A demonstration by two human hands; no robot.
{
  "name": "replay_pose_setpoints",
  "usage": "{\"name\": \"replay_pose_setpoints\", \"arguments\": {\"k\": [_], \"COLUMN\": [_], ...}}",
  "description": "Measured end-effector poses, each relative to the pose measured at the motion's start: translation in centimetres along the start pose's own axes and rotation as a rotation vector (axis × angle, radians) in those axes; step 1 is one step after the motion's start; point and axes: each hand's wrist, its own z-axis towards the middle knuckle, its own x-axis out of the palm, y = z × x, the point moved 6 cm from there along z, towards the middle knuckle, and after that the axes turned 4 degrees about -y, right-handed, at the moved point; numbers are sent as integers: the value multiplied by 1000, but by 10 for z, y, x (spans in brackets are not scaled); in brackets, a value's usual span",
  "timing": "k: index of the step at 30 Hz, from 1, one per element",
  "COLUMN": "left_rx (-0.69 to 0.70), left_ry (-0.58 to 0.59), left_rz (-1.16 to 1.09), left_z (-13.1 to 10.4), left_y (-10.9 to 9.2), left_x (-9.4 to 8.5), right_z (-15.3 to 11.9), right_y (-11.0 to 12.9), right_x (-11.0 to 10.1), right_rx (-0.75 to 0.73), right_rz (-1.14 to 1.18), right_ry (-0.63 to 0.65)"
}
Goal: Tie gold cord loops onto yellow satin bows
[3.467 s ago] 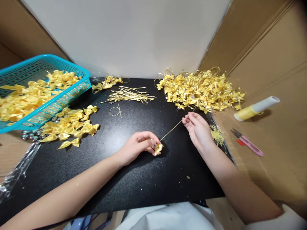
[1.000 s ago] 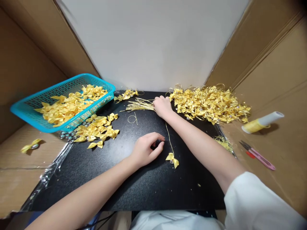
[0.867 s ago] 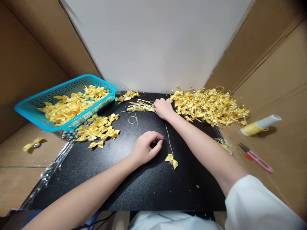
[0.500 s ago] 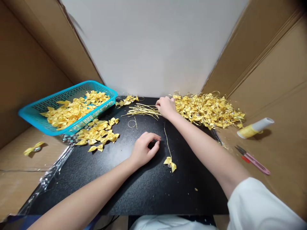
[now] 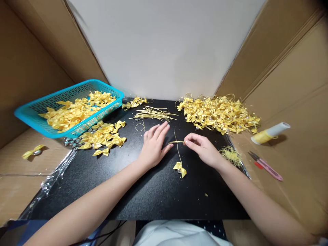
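A short gold cord (image 5: 176, 141) runs between my two hands above the black table. My right hand (image 5: 202, 147) pinches its right end between thumb and fingertips. My left hand (image 5: 155, 147) has its fingers spread, and its thumb tip touches the cord's left end. Below the cord lies a yellow bow (image 5: 180, 169) with a thin thread (image 5: 178, 154) stretching upward from it. Beyond my hands lies a loose bundle of gold cords (image 5: 153, 113). A small thread loop (image 5: 139, 127) rests near my left fingertips.
Yellow bows fill a blue basket (image 5: 57, 134) at left, with more bows (image 5: 102, 136) and metallic beads (image 5: 73, 142) beside it. At right are a heap of gold-looped bows (image 5: 217, 114), thread scraps (image 5: 232, 155), a thread-wound tube (image 5: 279, 129) and pink snips (image 5: 270, 169).
My right hand has come back from the cord bundle toward me and now holds a gold cord. My left hand has opened its fingers, its thumb now at the cord. The view has shifted slightly.
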Motion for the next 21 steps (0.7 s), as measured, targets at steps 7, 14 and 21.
{"name": "replay_pose_setpoints", "arguments": {"k": [7, 14, 21], "left_rx": [14, 46, -317], "left_ry": [128, 141, 205], "left_rz": [119, 261, -372], "left_z": [3, 6, -1], "left_y": [-6, -8, 11], "left_x": [5, 8, 15], "right_z": [-16, -28, -25], "right_y": [-1, 14, 1], "right_x": [0, 12, 6], "right_rx": [-223, -406, -212], "right_rz": [-435, -849, -408], "right_ry": [-256, -271, -288]}}
